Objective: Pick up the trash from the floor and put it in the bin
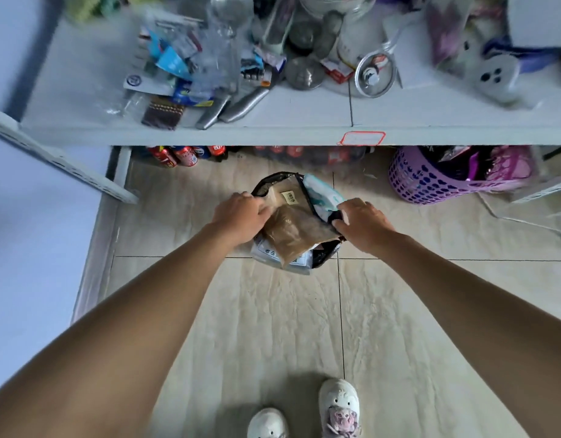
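Note:
A small bin lined with a black bag (264,184) stands on the tiled floor below the shelf. A brown paper package (291,230) lies across its mouth, with a white and teal wrapper (320,191) at the back and a white printed bag (266,252) hanging over the front rim. My left hand (241,216) presses on the left side of the brown package, fingers curled around its edge. My right hand (363,224) grips the black liner at the bin's right rim.
A cluttered white shelf (304,135) juts out just above the bin. Red drink cans (184,154) lie under it at the left. A purple plastic basket (431,181) full of items stands at the right. My shoes (337,406) are on the tiles near me.

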### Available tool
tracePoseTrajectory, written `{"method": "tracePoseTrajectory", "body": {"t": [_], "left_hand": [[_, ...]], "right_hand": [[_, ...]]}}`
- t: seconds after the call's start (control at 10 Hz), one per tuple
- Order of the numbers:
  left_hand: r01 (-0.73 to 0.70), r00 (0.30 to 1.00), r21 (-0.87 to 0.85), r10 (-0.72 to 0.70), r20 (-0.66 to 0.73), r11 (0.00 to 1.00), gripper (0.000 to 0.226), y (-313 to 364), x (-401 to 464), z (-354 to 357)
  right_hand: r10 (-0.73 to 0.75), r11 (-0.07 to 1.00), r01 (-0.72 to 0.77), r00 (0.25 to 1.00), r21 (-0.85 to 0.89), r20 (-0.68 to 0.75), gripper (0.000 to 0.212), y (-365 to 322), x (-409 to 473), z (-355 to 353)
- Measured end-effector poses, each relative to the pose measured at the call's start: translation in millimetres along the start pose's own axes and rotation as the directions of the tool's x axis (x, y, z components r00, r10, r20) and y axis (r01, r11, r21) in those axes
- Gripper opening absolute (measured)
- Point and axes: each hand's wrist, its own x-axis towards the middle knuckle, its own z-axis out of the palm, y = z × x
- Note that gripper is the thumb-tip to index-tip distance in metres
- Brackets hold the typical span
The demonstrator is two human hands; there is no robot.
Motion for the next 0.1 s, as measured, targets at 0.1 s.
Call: {"method": "tracePoseTrajectory", "body": {"t": [0.1], "left_hand": [[0.001, 1.000, 0.016, -0.001, -0.006, 1.000, 0.044, 6.3, -29.7, -31.2]], "right_hand": [[0.019, 1.000, -0.018, 0.999, 0.012, -0.040, 0.044, -10.4, -35.4, -28.4]]}}
